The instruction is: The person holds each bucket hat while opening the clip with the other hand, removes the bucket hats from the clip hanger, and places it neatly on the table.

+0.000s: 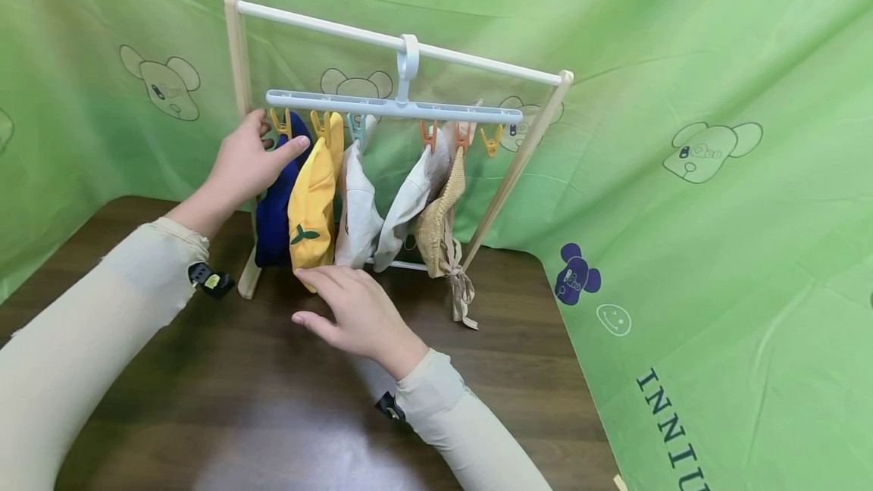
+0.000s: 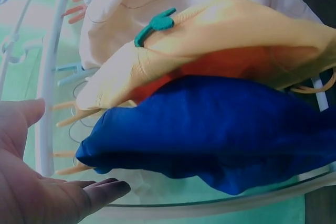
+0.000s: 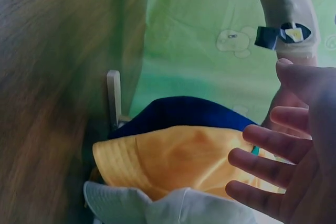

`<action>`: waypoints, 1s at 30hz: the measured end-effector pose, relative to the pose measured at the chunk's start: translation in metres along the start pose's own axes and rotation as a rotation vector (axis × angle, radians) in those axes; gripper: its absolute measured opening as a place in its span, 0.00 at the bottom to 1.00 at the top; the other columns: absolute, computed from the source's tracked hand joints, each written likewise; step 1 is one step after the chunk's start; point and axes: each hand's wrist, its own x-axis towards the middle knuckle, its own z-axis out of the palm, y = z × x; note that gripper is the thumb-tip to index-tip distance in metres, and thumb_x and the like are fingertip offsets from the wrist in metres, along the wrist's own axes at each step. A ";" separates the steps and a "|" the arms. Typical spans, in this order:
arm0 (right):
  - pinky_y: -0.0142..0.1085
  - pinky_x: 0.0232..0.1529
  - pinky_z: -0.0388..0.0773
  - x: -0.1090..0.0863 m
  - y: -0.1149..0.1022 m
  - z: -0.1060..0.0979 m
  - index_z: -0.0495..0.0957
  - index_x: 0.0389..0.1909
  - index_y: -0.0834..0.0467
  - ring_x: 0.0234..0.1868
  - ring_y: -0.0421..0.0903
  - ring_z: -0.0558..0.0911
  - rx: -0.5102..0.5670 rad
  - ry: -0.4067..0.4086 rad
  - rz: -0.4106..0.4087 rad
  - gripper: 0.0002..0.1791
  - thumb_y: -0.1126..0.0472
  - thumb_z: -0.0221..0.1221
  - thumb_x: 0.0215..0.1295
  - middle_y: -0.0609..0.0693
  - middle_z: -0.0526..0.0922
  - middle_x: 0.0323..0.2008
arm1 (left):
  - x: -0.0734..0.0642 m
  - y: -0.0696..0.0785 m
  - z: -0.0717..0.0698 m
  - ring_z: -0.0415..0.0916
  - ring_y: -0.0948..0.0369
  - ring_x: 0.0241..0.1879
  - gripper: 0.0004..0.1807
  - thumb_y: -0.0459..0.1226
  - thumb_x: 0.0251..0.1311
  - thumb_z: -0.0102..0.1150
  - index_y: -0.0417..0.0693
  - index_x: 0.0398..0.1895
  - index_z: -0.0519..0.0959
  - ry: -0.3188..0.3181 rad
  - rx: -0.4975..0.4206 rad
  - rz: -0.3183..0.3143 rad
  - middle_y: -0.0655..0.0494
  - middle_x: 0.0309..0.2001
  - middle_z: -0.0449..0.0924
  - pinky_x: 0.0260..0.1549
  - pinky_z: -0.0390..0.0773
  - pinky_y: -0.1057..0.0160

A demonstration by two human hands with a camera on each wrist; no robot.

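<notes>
A blue hat point(image 1: 273, 222) and a yellow hat point(image 1: 312, 203) with a green sprout hang at the left end of a light-blue clip hanger point(image 1: 341, 104). My left hand point(image 1: 247, 157) is beside the blue hat's yellow clip point(image 1: 280, 123); in the left wrist view its thumb and fingers are spread, with nothing held. Below the yellow hat's lower edge is my right hand point(image 1: 363, 317), fingers extended and thumb apart; whether a fingertip touches the hat I cannot tell. Farther right hang a white hat point(image 1: 359, 207), a pale grey hat point(image 1: 407, 211) and a woven tan hat point(image 1: 433, 233) with ribbon ties.
The hanger hooks over the white rod point(image 1: 314, 20) of a wooden-legged rack point(image 1: 521, 165). One yellow clip point(image 1: 491, 142) at the right end holds nothing. Under the rack is a dark wooden table point(image 1: 477, 392). Green printed cloth point(image 1: 682, 59) stands behind and to the right.
</notes>
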 end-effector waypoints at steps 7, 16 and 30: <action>0.35 0.61 0.75 0.004 0.001 0.004 0.73 0.69 0.52 0.60 0.40 0.80 0.020 -0.028 0.036 0.31 0.38 0.57 0.73 0.44 0.82 0.58 | 0.005 0.006 0.013 0.66 0.42 0.72 0.46 0.62 0.69 0.54 0.44 0.79 0.56 0.076 -0.010 0.032 0.41 0.76 0.62 0.67 0.69 0.42; 0.33 0.63 0.74 0.018 -0.010 0.011 0.72 0.71 0.49 0.63 0.39 0.79 0.120 -0.132 0.119 0.31 0.38 0.57 0.74 0.44 0.80 0.62 | 0.011 0.006 0.012 0.70 0.43 0.68 0.44 0.60 0.70 0.53 0.41 0.77 0.59 0.121 -0.008 0.013 0.41 0.74 0.65 0.64 0.72 0.43; 0.27 0.61 0.73 0.040 -0.031 0.032 0.71 0.71 0.52 0.61 0.38 0.80 0.437 -0.170 0.390 0.30 0.44 0.58 0.73 0.43 0.80 0.64 | 0.015 0.006 0.014 0.70 0.48 0.69 0.39 0.60 0.68 0.56 0.41 0.70 0.71 0.204 -0.019 0.001 0.43 0.69 0.74 0.66 0.71 0.48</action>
